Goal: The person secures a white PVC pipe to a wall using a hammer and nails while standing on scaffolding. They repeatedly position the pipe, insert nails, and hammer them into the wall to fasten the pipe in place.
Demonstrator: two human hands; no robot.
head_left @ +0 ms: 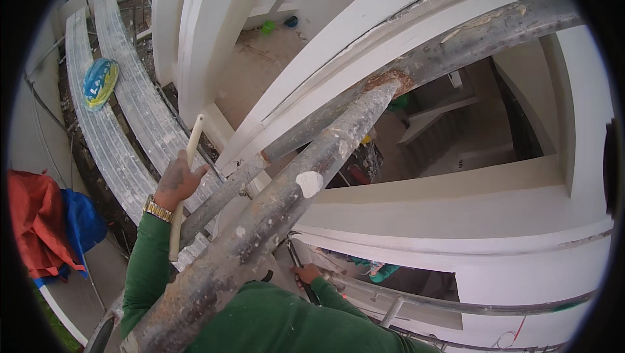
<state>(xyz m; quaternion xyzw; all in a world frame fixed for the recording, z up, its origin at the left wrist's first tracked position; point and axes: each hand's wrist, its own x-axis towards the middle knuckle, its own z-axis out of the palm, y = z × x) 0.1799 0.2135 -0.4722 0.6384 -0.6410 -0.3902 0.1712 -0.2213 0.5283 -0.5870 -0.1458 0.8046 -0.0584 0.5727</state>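
holding a pale bar (195, 135) aslant, with whitened metal planks (133, 73) behind it, we have the grip of our left hand (177, 182) clamped around its middle; across the thick stained pipe (265, 224), the grip of our right hand (306, 275) is wrapped around a dark-shafted tool (296, 255), its head unclear.

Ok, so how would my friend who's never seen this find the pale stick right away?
Find the two long grey planks on the left, then follow them down to the person's left grip, just above a gold watch. The pale stick is held there, poking out above and below. It's thin and cream-coloured, while the poles beside it are fatter, grey and blotchy.
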